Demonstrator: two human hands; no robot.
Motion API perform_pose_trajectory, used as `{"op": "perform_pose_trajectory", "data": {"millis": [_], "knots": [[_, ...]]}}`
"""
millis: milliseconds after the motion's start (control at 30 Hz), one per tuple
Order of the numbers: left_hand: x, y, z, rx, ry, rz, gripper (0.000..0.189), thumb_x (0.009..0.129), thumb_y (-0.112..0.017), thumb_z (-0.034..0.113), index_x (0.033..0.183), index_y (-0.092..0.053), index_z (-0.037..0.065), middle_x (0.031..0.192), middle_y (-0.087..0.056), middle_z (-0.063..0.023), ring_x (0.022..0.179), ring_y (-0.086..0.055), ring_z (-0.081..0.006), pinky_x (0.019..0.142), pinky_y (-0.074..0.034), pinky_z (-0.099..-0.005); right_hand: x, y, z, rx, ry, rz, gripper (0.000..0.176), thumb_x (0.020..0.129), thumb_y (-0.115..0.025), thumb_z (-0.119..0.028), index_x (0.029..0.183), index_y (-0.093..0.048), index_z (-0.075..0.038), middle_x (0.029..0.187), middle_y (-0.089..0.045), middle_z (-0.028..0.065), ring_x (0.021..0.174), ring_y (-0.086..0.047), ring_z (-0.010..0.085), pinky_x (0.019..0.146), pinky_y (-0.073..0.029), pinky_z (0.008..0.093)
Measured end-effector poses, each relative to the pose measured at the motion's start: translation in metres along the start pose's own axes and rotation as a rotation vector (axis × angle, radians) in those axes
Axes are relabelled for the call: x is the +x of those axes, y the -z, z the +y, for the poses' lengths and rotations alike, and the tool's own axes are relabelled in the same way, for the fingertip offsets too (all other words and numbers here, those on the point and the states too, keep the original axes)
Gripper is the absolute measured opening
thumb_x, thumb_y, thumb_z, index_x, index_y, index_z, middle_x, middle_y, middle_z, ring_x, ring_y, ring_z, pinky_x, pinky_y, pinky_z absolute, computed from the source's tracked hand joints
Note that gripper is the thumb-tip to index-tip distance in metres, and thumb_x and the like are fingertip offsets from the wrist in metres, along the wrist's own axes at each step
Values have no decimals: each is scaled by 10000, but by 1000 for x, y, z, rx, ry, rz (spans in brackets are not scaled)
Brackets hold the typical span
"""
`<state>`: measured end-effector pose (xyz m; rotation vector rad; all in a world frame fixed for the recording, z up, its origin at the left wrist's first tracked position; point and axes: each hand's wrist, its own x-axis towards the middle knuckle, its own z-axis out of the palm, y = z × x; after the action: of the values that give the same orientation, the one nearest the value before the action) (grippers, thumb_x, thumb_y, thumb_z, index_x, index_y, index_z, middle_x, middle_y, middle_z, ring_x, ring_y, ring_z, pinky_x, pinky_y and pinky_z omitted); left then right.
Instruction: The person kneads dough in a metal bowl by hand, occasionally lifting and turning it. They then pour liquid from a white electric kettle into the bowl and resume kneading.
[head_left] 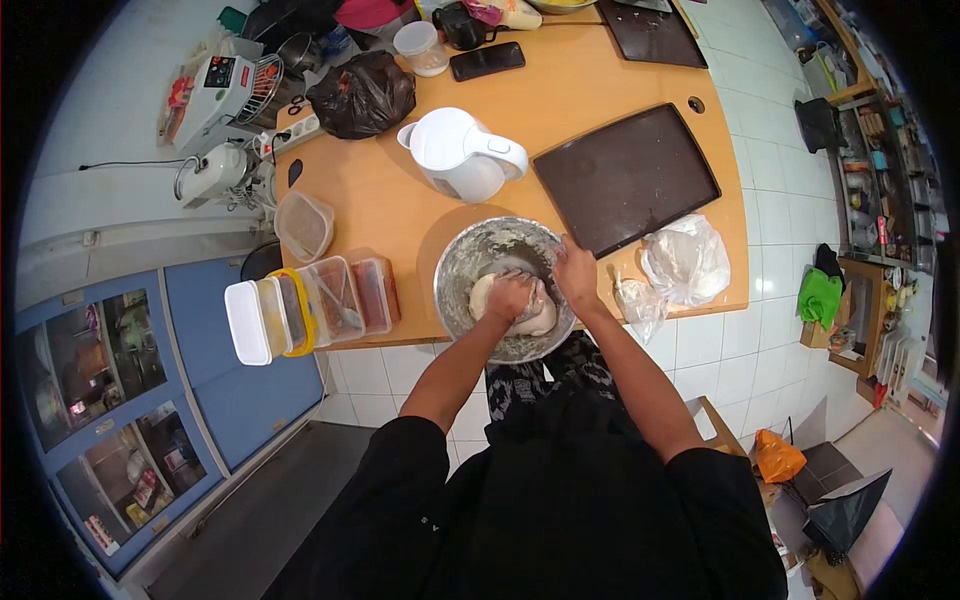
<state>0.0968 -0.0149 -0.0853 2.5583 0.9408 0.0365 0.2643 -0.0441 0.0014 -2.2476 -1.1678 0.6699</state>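
Observation:
A metal bowl (455, 262) with floury smears on its inner wall stands at the front edge of the wooden table. Pale dough (540, 318) lies in it. My left hand (511, 297) is down inside the bowl, pressed into the dough, its fingers partly sunk in or hidden by it. At the bowl's right rim is my right hand (574, 272), its fingers closed over the rim.
Behind the bowl stands a white electric kettle (455, 150). A dark baking tray (630, 180) and plastic bags (687, 262) lie to the right. Plastic containers (333, 298) line the left edge; a phone (487, 61) and black bag (365, 94) are farther back.

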Motion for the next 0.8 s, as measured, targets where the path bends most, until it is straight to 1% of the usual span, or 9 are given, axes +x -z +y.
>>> {"op": "perform_pose_trajectory", "data": {"millis": [67,167,267,367,400,533,633,667,800], "knots": [[12,-6,-1,-13,142,-83,279,799,-552,328,911,-694,115,1007,-686,-107,988,-631,-299,898,-440,-474,1,-1,1,24,22,15,164,840,-578,-100,999,-592,-63,753,-631,268,761,-623,458,688,-491,543],[36,50,27,-149,336,-62,317,821,-539,333,844,-693,57,941,-684,-179,913,-648,-344,822,-478,-473,6,-2,6,42,66,28,173,837,-583,-98,1006,-591,-64,749,-630,264,759,-624,456,684,-494,537],[48,7,11,-150,587,238,394,860,-503,343,800,-685,-1,824,-662,-247,790,-647,-399,771,-498,-479,9,-6,5,29,80,-8,178,831,-591,-93,1006,-590,-62,745,-627,264,761,-623,458,683,-495,533],[63,23,22,-248,906,359,453,885,-470,349,826,-680,-48,819,-657,-276,817,-639,-430,800,-491,-495,14,-1,4,14,74,-24,172,828,-593,-86,997,-589,-51,757,-621,274,777,-608,470,688,-484,542],[62,32,16,-502,935,223,499,904,-462,394,911,-676,-57,948,-664,-274,966,-630,-401,862,-468,-473,15,1,3,23,63,-31,169,830,-593,-83,994,-589,-42,771,-617,282,788,-598,478,690,-475,549],[45,61,-2,-771,454,-128,499,921,-514,444,1055,-659,-15,1047,-663,-236,1003,-638,-330,866,-471,-401,12,-2,5,77,88,41,155,829,-598,-81,976,-581,-36,774,-611,290,795,-586,488,687,-465,557],[18,85,-2,-651,206,-223,453,928,-530,412,1106,-644,11,1049,-674,-194,991,-628,-364,885,-463,-392,17,-5,8,84,31,70,147,831,-602,-87,968,-575,-40,767,-610,291,787,-586,491,686,-467,556],[5,94,3,-641,163,-227,431,922,-535,394,1172,-626,55,1137,-652,-159,1068,-593,-365,910,-458,-400,19,-6,8,72,29,68,140,834,-600,-87,962,-573,-39,771,-611,292,789,-587,491,686,-467,556],[-54,137,15,-92,-101,-103,422,903,-548,370,1255,-589,140,1326,-533,-156,1171,-524,-371,958,-448,-416,21,-2,2,19,15,46,115,845,-591,-87,945,-564,-37,784,-617,288,799,-587,493,691,-468,559]]}}
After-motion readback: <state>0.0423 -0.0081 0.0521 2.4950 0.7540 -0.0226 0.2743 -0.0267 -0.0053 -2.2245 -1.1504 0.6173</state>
